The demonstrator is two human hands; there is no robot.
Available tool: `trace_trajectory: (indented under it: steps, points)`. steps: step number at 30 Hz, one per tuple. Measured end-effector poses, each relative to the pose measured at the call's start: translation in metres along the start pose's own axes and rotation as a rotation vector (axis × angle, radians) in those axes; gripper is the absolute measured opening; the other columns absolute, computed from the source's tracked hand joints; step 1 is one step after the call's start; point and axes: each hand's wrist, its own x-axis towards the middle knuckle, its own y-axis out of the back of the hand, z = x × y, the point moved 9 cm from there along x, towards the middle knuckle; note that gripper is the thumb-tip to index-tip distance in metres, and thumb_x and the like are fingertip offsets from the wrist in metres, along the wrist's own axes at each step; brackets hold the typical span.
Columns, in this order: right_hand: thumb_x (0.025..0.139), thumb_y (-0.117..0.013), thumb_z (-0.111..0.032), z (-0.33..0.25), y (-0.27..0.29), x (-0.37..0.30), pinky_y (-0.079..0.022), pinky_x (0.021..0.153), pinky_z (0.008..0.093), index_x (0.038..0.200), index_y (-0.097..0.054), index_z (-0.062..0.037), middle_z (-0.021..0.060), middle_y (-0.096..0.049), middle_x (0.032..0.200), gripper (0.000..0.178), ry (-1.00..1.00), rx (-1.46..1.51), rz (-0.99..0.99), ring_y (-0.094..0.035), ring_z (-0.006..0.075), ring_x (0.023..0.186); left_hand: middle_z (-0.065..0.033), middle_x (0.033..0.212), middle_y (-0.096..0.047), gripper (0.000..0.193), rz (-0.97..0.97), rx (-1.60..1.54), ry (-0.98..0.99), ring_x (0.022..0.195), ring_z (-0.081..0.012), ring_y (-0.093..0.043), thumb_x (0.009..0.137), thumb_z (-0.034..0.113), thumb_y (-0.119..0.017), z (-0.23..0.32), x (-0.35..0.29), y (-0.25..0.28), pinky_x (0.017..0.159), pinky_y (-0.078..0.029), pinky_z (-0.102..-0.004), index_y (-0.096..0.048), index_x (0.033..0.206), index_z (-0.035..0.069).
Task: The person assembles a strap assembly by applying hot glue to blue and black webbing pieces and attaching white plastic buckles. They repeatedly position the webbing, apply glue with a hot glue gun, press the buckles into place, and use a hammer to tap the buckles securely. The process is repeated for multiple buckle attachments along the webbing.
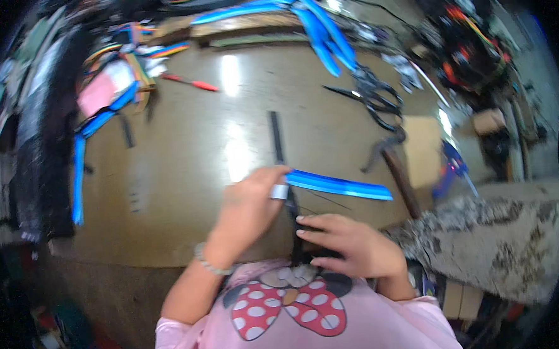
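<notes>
My left hand [246,201] is closed, its fingertips pinching one end of a blue strip [340,185] with a lighter stripe along it. The strip points away to the right. A small white piece [280,191] shows beside those fingertips. Under the pinch a long narrow black strip [276,137] runs from the middle of the table back toward my body. My right hand [362,246] is nearer to me, fingers stretched out and apart, the tips beside or touching the near part of the black strip; which of the two I cannot tell.
Black-handled scissors [376,97], a hammer [396,174] and a yellowish block [422,151] lie at the right. Blue strips [326,36] hang over a wooden bar at the back. A red-handled tool [204,85] and coloured scraps [107,89] lie far left on the table [183,148].
</notes>
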Motion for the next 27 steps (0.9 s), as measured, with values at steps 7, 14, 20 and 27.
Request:
trace_trajectory:
  steps: [7, 14, 20, 27]
  points:
    - [0.088, -0.075, -0.022, 0.146, 0.16, -0.238, -0.049, 0.08, 0.0332, 0.108, -0.054, -0.0014, 0.0073, -0.059, 0.091, 0.036, -0.693, -0.571, 1.541, -0.057, 0.0167, 0.091, -0.0144, 0.082, -0.063, 0.03, 0.024, 0.03, 0.04, 0.072, -0.0324, -0.064, 0.085, 0.019, -0.072, 0.008, -0.006, 0.004, 0.065, -0.051, -0.0393, -0.067, 0.113, 0.009]
    - [0.095, -0.063, -0.039, 0.196, 0.204, -0.189, -0.043, 0.045, 0.0234, 0.109, -0.053, -0.0032, 0.0054, -0.064, 0.078, 0.04, -0.953, -0.128, 1.279, -0.054, 0.0092, 0.052, -0.0118, 0.076, -0.057, 0.02, 0.176, 0.061, 0.117, 0.066, -0.0325, -0.061, 0.088, 0.017, -0.068, 0.005, -0.025, 0.011, 0.057, -0.048, -0.0408, -0.068, 0.106, 0.01]
    - [0.091, -0.069, -0.032, 0.089, 0.141, -0.058, -0.046, 0.052, 0.0243, 0.113, -0.055, -0.0053, 0.0058, -0.066, 0.083, 0.038, -0.507, 0.283, 0.797, -0.058, 0.0112, 0.06, -0.0097, 0.073, -0.055, 0.014, 0.072, 0.161, 0.087, 0.063, -0.0313, -0.06, 0.086, 0.014, -0.067, 0.001, -0.028, 0.005, 0.055, -0.047, -0.0407, -0.069, 0.1, 0.011]
    - [0.085, -0.075, -0.026, 0.08, 0.069, 0.024, -0.045, 0.076, 0.0274, 0.11, -0.051, -0.0054, 0.0046, -0.061, 0.093, 0.041, -0.462, 0.262, 0.216, -0.056, 0.012, 0.083, -0.0085, 0.072, -0.056, 0.015, 0.106, 0.145, 0.065, 0.065, -0.0294, -0.06, 0.087, 0.014, -0.067, -0.002, -0.026, 0.004, 0.054, -0.046, -0.0402, -0.067, 0.102, 0.011]
